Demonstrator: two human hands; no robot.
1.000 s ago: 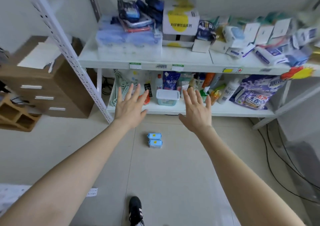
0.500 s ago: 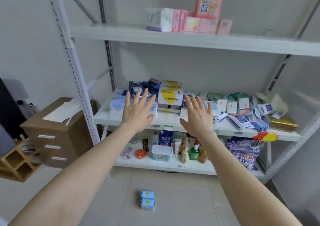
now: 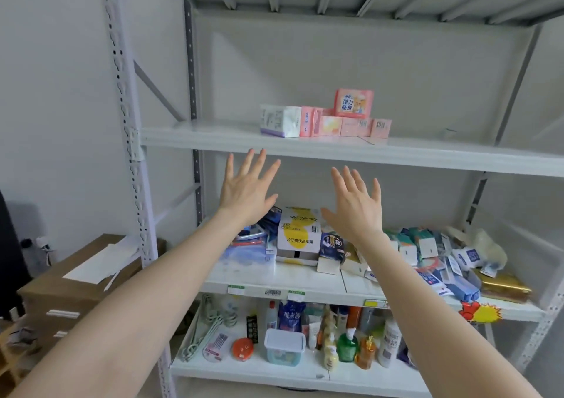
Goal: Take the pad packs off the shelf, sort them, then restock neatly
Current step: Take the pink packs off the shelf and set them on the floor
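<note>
Several pink pad packs (image 3: 341, 124) stand in a row on the upper shelf (image 3: 213, 142), with one larger pink pack (image 3: 354, 103) on top and a white pack (image 3: 280, 121) at the row's left end. My left hand (image 3: 248, 188) is raised just below the shelf's front edge, fingers spread, holding nothing. My right hand (image 3: 355, 206) is beside it, a little lower, also spread and empty. Both hands are below and slightly left of the packs, not touching them.
The middle shelf (image 3: 305, 281) is crowded with a white and yellow box (image 3: 297, 229), blue packets and small cartons. Bottles and a clear tub (image 3: 284, 347) fill the bottom shelf. A brown drawer unit (image 3: 61, 293) stands at the left beside the rack's upright post (image 3: 128, 141).
My view has tilted up from the floor to the upper shelf. Both hands have risen from the lower shelves to just under the pad shelf, still spread and empty.
</note>
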